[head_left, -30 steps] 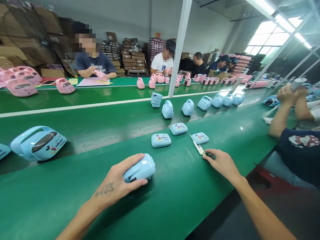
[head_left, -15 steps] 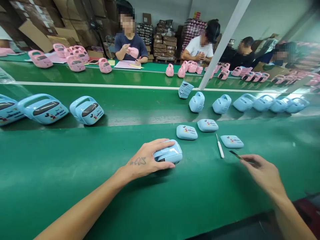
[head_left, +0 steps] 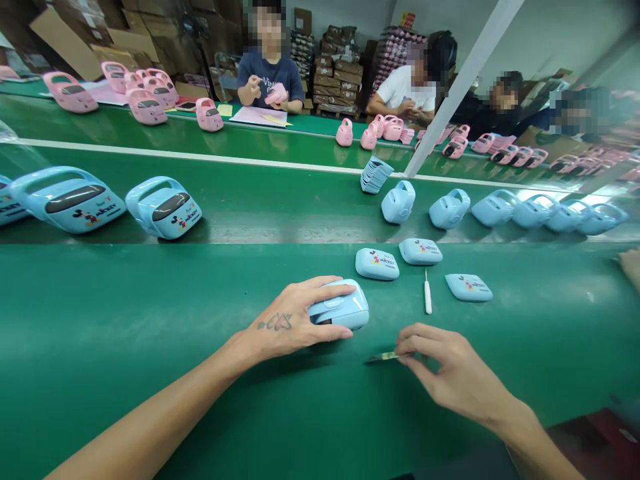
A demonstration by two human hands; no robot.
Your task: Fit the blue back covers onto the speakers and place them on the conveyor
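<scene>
On the green table, my left hand is wrapped over a light blue plastic device, thumb on its near side and fingers on its far side. My right hand pinches a small thin strip, dark at its tip, just right of and nearer than the device. Several blue printed covers, such as one cover, lie beyond my hands. A white-handled tool with a thin metal shaft rests between the covers and my right hand.
Blue handled devices stand in a row along the raised strip, with a stack of blue pieces behind. A pale post rises past the middle. People sit across the table among pink devices. Another person's hand shows at the right edge.
My right hand has moved left toward the blue device with the strip in it. My left hand has barely moved. Another person's hand has appeared at the right edge.
</scene>
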